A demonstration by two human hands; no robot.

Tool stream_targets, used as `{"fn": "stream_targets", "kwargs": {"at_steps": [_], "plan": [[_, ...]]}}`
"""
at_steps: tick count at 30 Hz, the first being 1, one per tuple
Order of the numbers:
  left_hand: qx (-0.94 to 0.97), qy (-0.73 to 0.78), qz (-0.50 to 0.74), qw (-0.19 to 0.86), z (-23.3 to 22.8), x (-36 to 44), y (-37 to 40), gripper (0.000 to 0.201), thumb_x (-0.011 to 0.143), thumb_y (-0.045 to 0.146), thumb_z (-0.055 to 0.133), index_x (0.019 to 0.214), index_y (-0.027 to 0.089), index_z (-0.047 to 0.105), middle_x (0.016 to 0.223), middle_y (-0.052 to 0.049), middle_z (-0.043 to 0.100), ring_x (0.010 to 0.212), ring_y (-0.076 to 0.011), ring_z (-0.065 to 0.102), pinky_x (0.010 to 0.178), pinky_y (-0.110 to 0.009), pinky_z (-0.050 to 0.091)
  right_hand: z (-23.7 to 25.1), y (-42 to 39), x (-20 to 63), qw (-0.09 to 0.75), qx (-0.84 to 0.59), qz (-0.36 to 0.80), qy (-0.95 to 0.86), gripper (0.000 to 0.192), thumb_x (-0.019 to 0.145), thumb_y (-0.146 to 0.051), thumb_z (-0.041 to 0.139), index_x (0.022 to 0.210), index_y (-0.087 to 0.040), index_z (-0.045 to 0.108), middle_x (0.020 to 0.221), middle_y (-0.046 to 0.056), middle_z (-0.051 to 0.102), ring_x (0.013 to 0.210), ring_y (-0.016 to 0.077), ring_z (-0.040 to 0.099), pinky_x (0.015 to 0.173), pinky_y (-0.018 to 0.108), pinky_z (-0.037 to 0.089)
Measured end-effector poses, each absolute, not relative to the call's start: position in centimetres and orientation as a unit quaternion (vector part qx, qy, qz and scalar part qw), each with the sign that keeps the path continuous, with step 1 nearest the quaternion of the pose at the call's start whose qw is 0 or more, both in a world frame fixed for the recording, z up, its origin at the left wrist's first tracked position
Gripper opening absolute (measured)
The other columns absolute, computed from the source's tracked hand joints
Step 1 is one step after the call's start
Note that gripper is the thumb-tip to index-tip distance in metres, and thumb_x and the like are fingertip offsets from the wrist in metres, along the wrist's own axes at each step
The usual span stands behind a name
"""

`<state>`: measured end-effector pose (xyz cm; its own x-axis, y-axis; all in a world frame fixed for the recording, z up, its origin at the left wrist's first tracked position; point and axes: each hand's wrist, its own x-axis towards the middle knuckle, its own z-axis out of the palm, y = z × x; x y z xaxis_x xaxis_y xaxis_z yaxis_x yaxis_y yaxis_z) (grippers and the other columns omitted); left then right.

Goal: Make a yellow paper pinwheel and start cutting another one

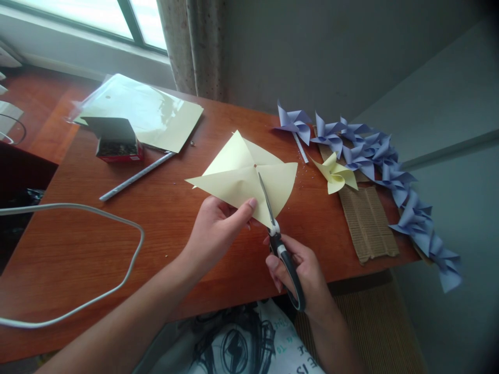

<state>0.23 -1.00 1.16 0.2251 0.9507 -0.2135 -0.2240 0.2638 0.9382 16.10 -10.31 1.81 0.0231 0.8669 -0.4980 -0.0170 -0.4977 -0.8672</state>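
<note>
Fingers of the left hand (218, 228) pinch the near edge of the yellow paper square (241, 179) above the desk (78, 259); the right hand (300, 270) grips scissors (278, 244), blades reaching its centre. Far right, purple pinwheels (390, 176) and one yellow pinwheel (336, 174) lie finished.

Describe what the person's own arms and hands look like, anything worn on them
Both forearms are bare as far as the picture shows: no sleeves in view. The left hand and the right hand wear no gloves, and no rings, watch or bracelet show on the visible fingers and wrists. The fingernails look short and unpainted. Below the arms, a light garment with a dark printed drawing shows.
</note>
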Motion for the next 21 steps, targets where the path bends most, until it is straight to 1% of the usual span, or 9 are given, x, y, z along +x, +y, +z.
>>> {"fn": "stream_targets", "kwargs": {"at_steps": [5,7,9,11,13,15,17,21], "plan": [[0.405,0.424,0.458,0.668,0.7,0.1,-1.1,0.018,0.084,0.028,0.075,0.075,0.014,0.069,0.067,-0.001,0.069,0.060,-0.0130,0.062,0.057,-0.022,0.050,1.4,-10.5,16.2,0.363,-0.609,0.607,-0.358,0.042,0.082,-0.046,0.079,0.106,-0.016,0.064,0.057,-0.007,0.052,0.044,0.0061,0.043,0.041,0.018,0.037],[0.393,0.419,0.472,0.668,0.5,0.0,-1.1,0.018,0.084,0.031,0.076,0.081,0.014,0.070,0.072,-0.002,0.070,0.063,-0.0142,0.062,0.058,-0.023,0.051,1.2,-10.6,16.3,0.365,-0.606,0.602,-0.369,0.042,0.083,-0.046,0.078,0.107,-0.015,0.064,0.058,-0.007,0.051,0.044,0.0060,0.043,0.041,0.017,0.036],[0.381,0.415,0.486,0.669,0.3,-0.1,-1.0,0.021,0.086,0.034,0.074,0.090,0.014,0.073,0.084,-0.005,0.073,0.071,-0.0170,0.066,0.064,-0.025,0.054,1.1,-10.7,16.2,0.366,-0.606,0.600,-0.372,0.043,0.082,-0.046,0.079,0.109,-0.015,0.065,0.058,-0.007,0.051,0.044,0.0061,0.043,0.041,0.017,0.037],[0.369,0.411,0.499,0.668,0.1,-0.2,-0.9,0.026,0.087,0.036,0.074,0.102,0.014,0.074,0.100,-0.008,0.076,0.085,-0.0209,0.070,0.076,-0.030,0.057,1.1,-10.7,16.1,0.363,-0.607,0.607,-0.362,0.044,0.082,-0.046,0.079,0.109,-0.015,0.064,0.060,-0.006,0.052,0.044,0.0060,0.043,0.041,0.018,0.038],[0.359,0.407,0.509,0.668,0.1,-0.2,-0.8,0.032,0.087,0.035,0.075,0.112,0.015,0.074,0.112,-0.010,0.075,0.096,-0.0245,0.071,0.089,-0.034,0.056,1.2,-10.8,16.0,0.360,-0.606,0.618,-0.348,0.044,0.081,-0.046,0.080,0.108,-0.015,0.064,0.062,-0.005,0.054,0.045,0.0056,0.043,0.042,0.018,0.039],[0.354,0.406,0.510,0.670,0.1,-0.1,-0.7,0.037,0.087,0.034,0.075,0.119,0.016,0.073,0.117,-0.011,0.075,0.104,-0.0275,0.071,0.095,-0.038,0.055,1.3,-10.8,15.9,0.361,-0.600,0.627,-0.341,0.047,0.078,-0.046,0.083,0.108,-0.016,0.063,0.062,-0.005,0.056,0.045,0.0055,0.044,0.043,0.018,0.039],[0.355,0.406,0.511,0.670,0.1,0.0,-0.8,0.041,0.087,0.033,0.076,0.123,0.016,0.072,0.118,-0.012,0.075,0.109,-0.0296,0.070,0.096,-0.039,0.054,1.4,-10.9,15.9,0.368,-0.588,0.635,-0.341,0.050,0.077,-0.047,0.084,0.108,-0.016,0.062,0.061,-0.005,0.056,0.045,0.0058,0.045,0.044,0.018,0.040],[0.368,0.400,0.518,0.660,0.2,0.1,-0.9,0.040,0.087,0.030,0.075,0.125,0.017,0.071,0.123,-0.011,0.074,0.112,-0.0292,0.069,0.098,-0.038,0.053,1.4,-11.0,16.0,0.382,-0.558,0.647,-0.353,0.053,0.076,-0.053,0.082,0.107,-0.016,0.062,0.063,-0.004,0.056,0.047,0.0062,0.047,0.046,0.017,0.040]]}}
